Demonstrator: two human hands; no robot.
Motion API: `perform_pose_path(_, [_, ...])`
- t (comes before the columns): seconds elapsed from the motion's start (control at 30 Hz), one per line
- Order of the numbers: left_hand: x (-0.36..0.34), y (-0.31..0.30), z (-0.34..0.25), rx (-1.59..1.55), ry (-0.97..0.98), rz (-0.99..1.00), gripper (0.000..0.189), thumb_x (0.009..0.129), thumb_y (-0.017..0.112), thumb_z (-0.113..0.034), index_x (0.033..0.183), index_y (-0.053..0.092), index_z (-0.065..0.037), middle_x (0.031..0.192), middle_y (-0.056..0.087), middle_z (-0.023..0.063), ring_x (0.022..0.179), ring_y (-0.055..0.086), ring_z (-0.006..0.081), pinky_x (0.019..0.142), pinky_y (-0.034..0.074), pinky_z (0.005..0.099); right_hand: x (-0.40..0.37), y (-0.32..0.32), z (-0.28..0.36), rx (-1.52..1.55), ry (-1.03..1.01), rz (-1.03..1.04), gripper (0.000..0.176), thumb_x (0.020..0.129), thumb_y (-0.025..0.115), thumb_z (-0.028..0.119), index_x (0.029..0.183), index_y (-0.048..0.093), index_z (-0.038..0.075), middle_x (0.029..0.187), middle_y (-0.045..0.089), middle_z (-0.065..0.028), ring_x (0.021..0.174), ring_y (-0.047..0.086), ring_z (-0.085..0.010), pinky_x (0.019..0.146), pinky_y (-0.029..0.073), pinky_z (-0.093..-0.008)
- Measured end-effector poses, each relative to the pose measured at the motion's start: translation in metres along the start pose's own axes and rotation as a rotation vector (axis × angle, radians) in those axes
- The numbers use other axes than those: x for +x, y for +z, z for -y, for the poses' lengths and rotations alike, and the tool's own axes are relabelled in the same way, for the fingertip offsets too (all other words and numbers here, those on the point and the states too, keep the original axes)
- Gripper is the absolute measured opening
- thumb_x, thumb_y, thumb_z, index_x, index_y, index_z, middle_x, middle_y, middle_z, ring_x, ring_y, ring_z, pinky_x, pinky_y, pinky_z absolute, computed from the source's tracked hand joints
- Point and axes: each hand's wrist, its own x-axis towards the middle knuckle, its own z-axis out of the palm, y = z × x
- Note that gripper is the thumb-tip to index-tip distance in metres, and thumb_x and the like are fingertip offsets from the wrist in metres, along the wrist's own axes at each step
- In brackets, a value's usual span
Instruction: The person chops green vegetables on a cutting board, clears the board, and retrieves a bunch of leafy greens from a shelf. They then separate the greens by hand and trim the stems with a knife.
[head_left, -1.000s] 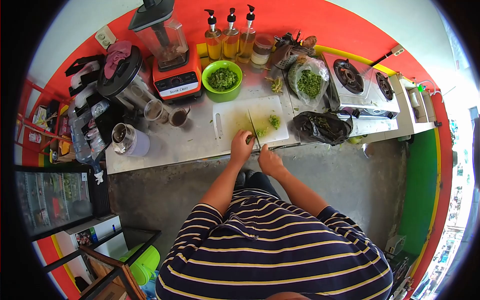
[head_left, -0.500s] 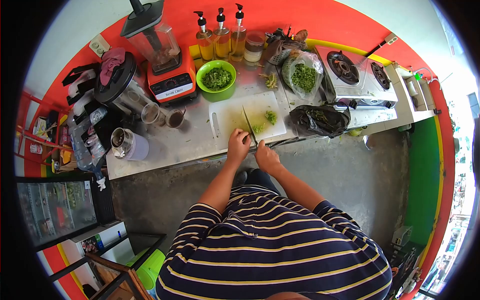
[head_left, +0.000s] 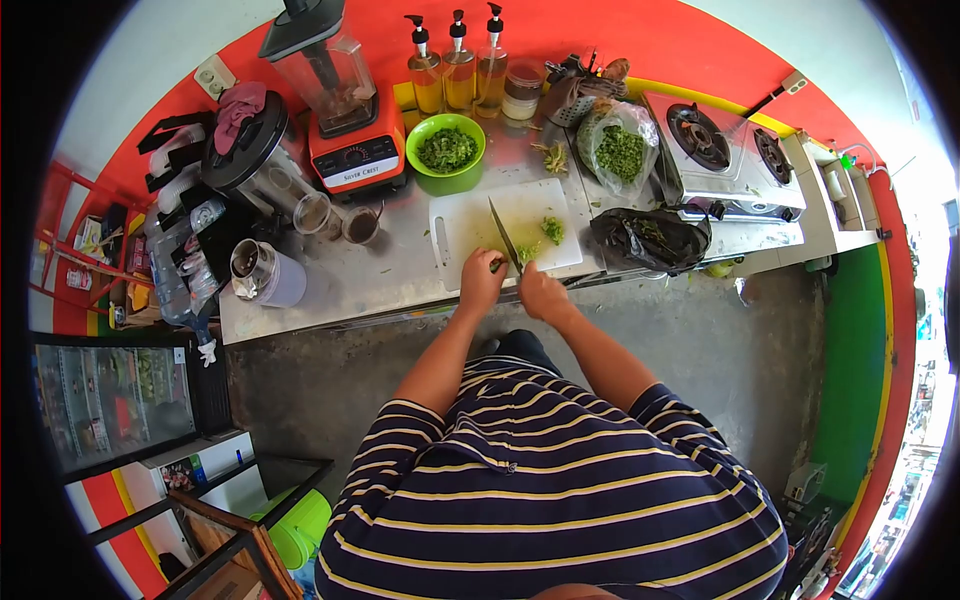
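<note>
My right hand is closed around the handle of a long kitchen knife, its blade pointing away from me over a white cutting board. Just left of the blade, at the board's near edge, my left hand has its fingers curled together. A bit of dark green shows at those fingertips, so it grips some greens. Finely cut light-green pieces lie right beside the blade. Farther right on the board sits a small heap of chopped greens. Behind the board, a green bowl holds more chopped greens.
A red blender, pump bottles and a jar line the back. Right of the board are a black plastic bag, a clear bag of greens and a gas stove. Cups stand left.
The view has shifted, so the counter appears slightly farther right and up. The knife and my left hand sit slightly farther left relative to the board. Both hands keep their grips.
</note>
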Motion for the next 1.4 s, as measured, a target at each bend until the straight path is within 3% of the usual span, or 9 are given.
perform_pose_path(0.27, [0.011, -0.005, 0.000, -0.037, -0.118, 0.123, 0.010, 0.078, 0.075, -0.005, 0.084, 0.070, 0.000, 0.080, 0.064, 0.0142, 0.079, 0.065, 0.0293, 0.072, 0.051, 0.0397, -0.037, 0.000, 0.016, 0.031, 0.061, 0.058, 0.033, 0.094, 0.054, 0.018, 0.118, 0.046, -0.004, 0.113, 0.067, -0.0301, 0.105, 0.067, -0.0460, 0.092, 0.054, -0.0511])
perform_pose_path(0.43, [0.005, -0.004, -0.009, 0.030, -0.127, 0.107, 0.011, 0.077, 0.077, -0.004, 0.084, 0.069, 0.000, 0.081, 0.064, 0.0142, 0.082, 0.065, 0.0308, 0.076, 0.052, 0.0410, -0.026, 0.001, 0.008, 0.030, 0.012, 0.011, 0.031, 0.097, 0.053, 0.021, 0.115, 0.045, -0.002, 0.107, 0.069, -0.0301, 0.102, 0.068, -0.0449, 0.088, 0.055, -0.0517])
perform_pose_path(0.5, [0.001, -0.004, -0.012, 0.054, -0.132, 0.000, 0.013, 0.079, 0.077, -0.007, 0.086, 0.068, 0.000, 0.083, 0.064, 0.0149, 0.084, 0.065, 0.0326, 0.077, 0.052, 0.0422, -0.027, -0.012, 0.000, -0.006, -0.058, 0.036, 0.028, 0.096, 0.052, 0.019, 0.114, 0.046, -0.001, 0.104, 0.069, -0.0297, 0.101, 0.068, -0.0446, 0.087, 0.055, -0.0523])
perform_pose_path(0.7, [0.012, 0.006, -0.016, 0.154, -0.145, 0.047, 0.010, 0.083, 0.072, -0.008, 0.087, 0.066, -0.001, 0.087, 0.064, 0.0177, 0.089, 0.063, 0.0370, 0.079, 0.050, 0.0471, -0.009, -0.019, -0.057, -0.001, -0.024, -0.051, 0.033, 0.097, 0.053, 0.027, 0.114, 0.043, 0.000, 0.102, 0.068, -0.0305, 0.096, 0.066, -0.0494, 0.086, 0.052, -0.0570])
perform_pose_path(0.8, [0.027, 0.015, -0.017, 0.192, -0.016, 0.032, 0.009, 0.083, 0.071, -0.007, 0.086, 0.066, -0.001, 0.087, 0.064, 0.0183, 0.088, 0.063, 0.0374, 0.078, 0.050, 0.0467, 0.000, -0.025, -0.069, -0.009, -0.009, -0.100, 0.034, 0.097, 0.054, 0.027, 0.114, 0.045, -0.001, 0.103, 0.068, -0.0314, 0.096, 0.066, -0.0498, 0.086, 0.051, -0.0573])
perform_pose_path(0.93, [0.032, 0.021, -0.020, 0.041, -0.087, -0.003, 0.008, 0.082, 0.071, -0.006, 0.085, 0.067, 0.000, 0.087, 0.065, 0.0189, 0.087, 0.063, 0.0378, 0.077, 0.050, 0.0461, -0.001, -0.025, -0.054, 0.065, -0.028, -0.142, 0.034, 0.097, 0.054, 0.028, 0.111, 0.048, -0.002, 0.100, 0.067, -0.0333, 0.095, 0.065, -0.0511, 0.086, 0.051, -0.0577])
perform_pose_path(1.03, [0.026, 0.017, -0.016, 0.084, -0.048, 0.058, 0.009, 0.081, 0.071, -0.005, 0.086, 0.068, 0.001, 0.089, 0.066, 0.0185, 0.087, 0.063, 0.0380, 0.078, 0.050, 0.0454, -0.010, -0.018, -0.031, 0.109, -0.049, -0.124, 0.034, 0.097, 0.054, 0.027, 0.110, 0.049, -0.004, 0.097, 0.067, -0.0341, 0.093, 0.065, -0.0515, 0.084, 0.052, -0.0574])
perform_pose_path(1.1, [0.021, 0.016, -0.018, 0.067, 0.051, -0.004, 0.008, 0.082, 0.068, -0.004, 0.087, 0.069, 0.002, 0.091, 0.066, 0.0183, 0.087, 0.064, 0.0381, 0.080, 0.051, 0.0450, -0.014, -0.013, -0.018, 0.124, -0.044, -0.127, 0.033, 0.097, 0.055, 0.025, 0.109, 0.049, -0.005, 0.095, 0.067, -0.0339, 0.092, 0.066, -0.0509, 0.082, 0.053, -0.0567])
perform_pose_path(1.4, [0.019, 0.018, -0.010, 0.075, 0.113, -0.060, 0.015, 0.085, 0.063, -0.005, 0.094, 0.073, 0.002, 0.094, 0.069, 0.0158, 0.088, 0.066, 0.0365, 0.081, 0.053, 0.0422, -0.028, 0.000, -0.009, 0.100, -0.008, -0.133, 0.028, 0.097, 0.052, 0.020, 0.109, 0.048, -0.004, 0.096, 0.068, -0.0330, 0.093, 0.067, -0.0495, 0.083, 0.054, -0.0560])
